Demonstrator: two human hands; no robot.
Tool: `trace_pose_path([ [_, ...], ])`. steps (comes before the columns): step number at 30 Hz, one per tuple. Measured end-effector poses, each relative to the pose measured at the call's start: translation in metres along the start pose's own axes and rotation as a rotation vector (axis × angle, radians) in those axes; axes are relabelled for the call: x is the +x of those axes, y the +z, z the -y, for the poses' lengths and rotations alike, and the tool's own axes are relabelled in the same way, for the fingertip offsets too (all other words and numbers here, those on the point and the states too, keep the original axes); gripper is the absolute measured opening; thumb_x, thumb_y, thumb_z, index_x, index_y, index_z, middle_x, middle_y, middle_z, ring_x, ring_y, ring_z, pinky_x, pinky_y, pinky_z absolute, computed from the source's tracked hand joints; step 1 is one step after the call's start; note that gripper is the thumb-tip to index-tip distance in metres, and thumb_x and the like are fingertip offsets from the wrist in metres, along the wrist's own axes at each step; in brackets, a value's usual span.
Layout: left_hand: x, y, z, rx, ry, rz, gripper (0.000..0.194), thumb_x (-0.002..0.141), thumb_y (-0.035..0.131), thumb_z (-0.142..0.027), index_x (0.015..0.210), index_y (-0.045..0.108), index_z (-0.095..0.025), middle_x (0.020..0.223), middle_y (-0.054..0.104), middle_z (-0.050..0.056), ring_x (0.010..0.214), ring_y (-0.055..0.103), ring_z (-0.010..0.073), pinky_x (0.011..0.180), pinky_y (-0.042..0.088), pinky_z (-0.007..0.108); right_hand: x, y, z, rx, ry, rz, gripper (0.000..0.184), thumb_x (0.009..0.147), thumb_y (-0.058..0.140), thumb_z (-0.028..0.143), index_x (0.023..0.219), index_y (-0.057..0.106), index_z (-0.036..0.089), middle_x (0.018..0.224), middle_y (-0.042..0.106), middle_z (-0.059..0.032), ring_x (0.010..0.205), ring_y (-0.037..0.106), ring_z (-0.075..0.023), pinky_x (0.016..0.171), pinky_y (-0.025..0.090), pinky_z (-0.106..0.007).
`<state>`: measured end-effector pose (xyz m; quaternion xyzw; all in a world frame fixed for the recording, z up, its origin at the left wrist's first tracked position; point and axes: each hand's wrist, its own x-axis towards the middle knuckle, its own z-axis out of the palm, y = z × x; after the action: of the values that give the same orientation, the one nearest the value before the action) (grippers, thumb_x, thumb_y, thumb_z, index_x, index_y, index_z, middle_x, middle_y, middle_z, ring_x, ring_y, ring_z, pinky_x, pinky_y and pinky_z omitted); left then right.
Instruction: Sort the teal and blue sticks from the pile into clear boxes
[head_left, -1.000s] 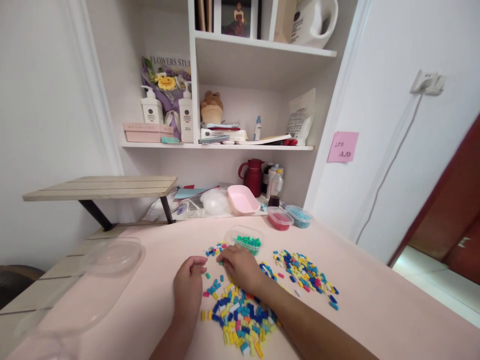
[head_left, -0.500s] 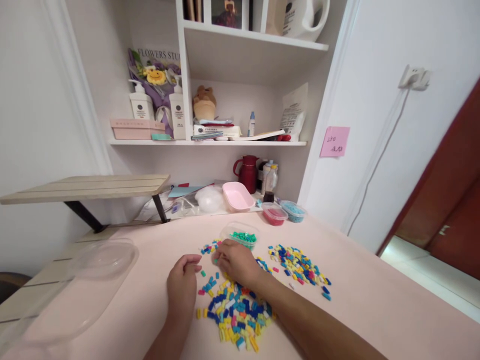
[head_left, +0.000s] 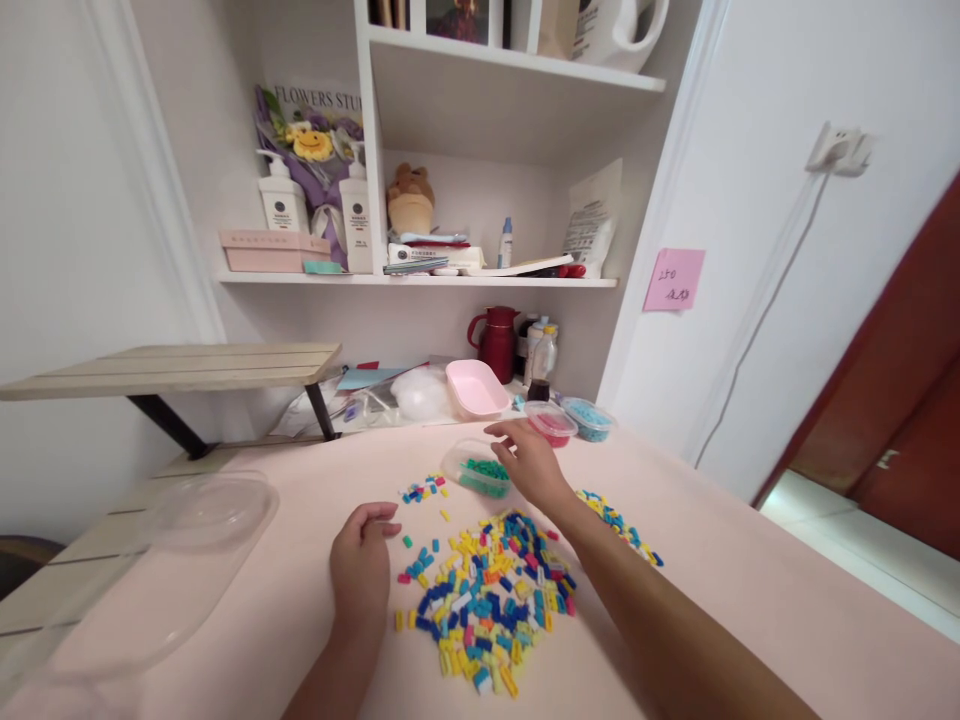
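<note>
My right hand hovers at the right edge of a clear tub of green bricks, fingers stretched out and apart, with nothing visible in them. On the pink tabletop, my left hand rests on its side with fingers loosely bent, holding nothing. Just right of it lies a big pile of small mixed toy bricks in blue, yellow, white and pink. A few loose blue bricks and one green brick lie close to its fingers. My right forearm partly hides another brick pile.
Behind the tub stand a pink tray, a tub of red pieces and a tub of blue pieces. A small brick cluster lies left of the green tub. A large clear container sits at the left.
My right hand has lifted from the bricks left of the green tub and moved right and away from me, uncovering the main pile. My left hand has hardly moved.
</note>
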<state>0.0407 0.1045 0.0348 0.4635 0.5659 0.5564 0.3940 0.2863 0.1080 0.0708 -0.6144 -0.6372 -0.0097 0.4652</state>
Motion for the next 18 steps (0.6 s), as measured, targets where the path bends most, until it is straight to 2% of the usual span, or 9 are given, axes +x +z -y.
trace_pose_path([
  [4,0.002,-0.001,0.005,-0.053,-0.006,-0.051,0.022,0.058,0.051,-0.024,0.072,0.068,-0.022,0.071,0.072,0.001,0.077,0.067,0.0226,0.077,0.048,0.036,-0.011,0.019,0.025,0.064,-0.153,0.200,0.022,0.090,0.052,0.015,0.097,0.073,0.022,0.099,0.073,-0.0041,0.092,0.065,-0.0184,0.086,0.048,-0.031],
  [7,0.004,-0.002,0.007,-0.087,-0.012,-0.095,0.023,0.059,0.051,-0.023,0.075,0.068,-0.022,0.070,0.072,0.001,0.076,0.068,0.0224,0.079,0.048,0.037,-0.029,0.039,0.045,0.037,-0.263,0.392,0.025,0.089,0.054,0.013,0.103,0.072,0.023,0.102,0.073,-0.0035,0.097,0.065,-0.0179,0.088,0.046,-0.028],
  [9,0.005,-0.003,0.008,-0.114,-0.022,-0.109,0.024,0.060,0.051,-0.023,0.075,0.068,-0.021,0.068,0.071,0.001,0.076,0.068,0.0224,0.080,0.048,0.038,-0.042,0.050,0.053,-0.013,-0.336,0.464,0.027,0.090,0.055,0.016,0.111,0.071,0.024,0.105,0.072,-0.0041,0.099,0.064,-0.0180,0.087,0.046,-0.027],
  [13,0.005,-0.002,0.007,-0.145,-0.025,-0.104,0.023,0.058,0.050,-0.022,0.073,0.067,-0.021,0.067,0.071,0.001,0.073,0.068,0.0218,0.077,0.050,0.037,-0.058,0.064,0.058,-0.139,-0.423,0.492,0.026,0.095,0.055,0.025,0.116,0.069,0.028,0.103,0.070,-0.0055,0.096,0.062,-0.0195,0.084,0.043,-0.030],
  [18,0.003,0.000,0.006,-0.147,-0.026,-0.092,0.022,0.057,0.049,-0.021,0.071,0.067,-0.021,0.066,0.070,0.001,0.069,0.068,0.0211,0.073,0.050,0.035,-0.059,0.070,0.058,-0.193,-0.393,0.480,0.020,0.094,0.058,0.028,0.105,0.075,0.030,0.099,0.069,-0.0045,0.095,0.060,-0.0208,0.082,0.041,-0.032],
])
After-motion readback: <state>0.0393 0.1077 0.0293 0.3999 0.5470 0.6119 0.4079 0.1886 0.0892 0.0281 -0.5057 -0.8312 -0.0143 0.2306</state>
